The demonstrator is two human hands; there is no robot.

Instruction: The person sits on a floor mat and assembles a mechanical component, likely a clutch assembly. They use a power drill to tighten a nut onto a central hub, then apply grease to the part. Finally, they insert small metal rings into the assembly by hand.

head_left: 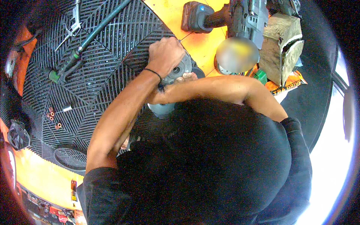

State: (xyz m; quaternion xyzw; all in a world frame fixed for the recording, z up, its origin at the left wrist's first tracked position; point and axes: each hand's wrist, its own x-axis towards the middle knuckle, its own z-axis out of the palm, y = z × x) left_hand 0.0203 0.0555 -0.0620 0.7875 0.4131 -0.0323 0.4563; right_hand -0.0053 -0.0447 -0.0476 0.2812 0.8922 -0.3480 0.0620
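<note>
My left hand (165, 55), a dark band at its wrist, is closed over the upper left side of a round grey metal part (182, 67) with a hole in its middle. My right forearm crosses under the left wrist, and my right hand (161, 96) lies there, its fingers mostly hidden. Pale fingertips or toes (186, 77) show at the part's lower rim; I cannot tell which. A smooth grey-blue rounded thing (162, 109) shows below the right hand, partly covered by my dark shirt.
Left, on a black ribbed mat (108, 71), lie a long green-and-black bar tool (92, 41), a silver trigger tool (75, 26), small copper-coloured rings (51, 114) and a silver cylinder (67, 108). Right stand a cordless power tool (240, 18), a round can (237, 56) and a wooden block (279, 56).
</note>
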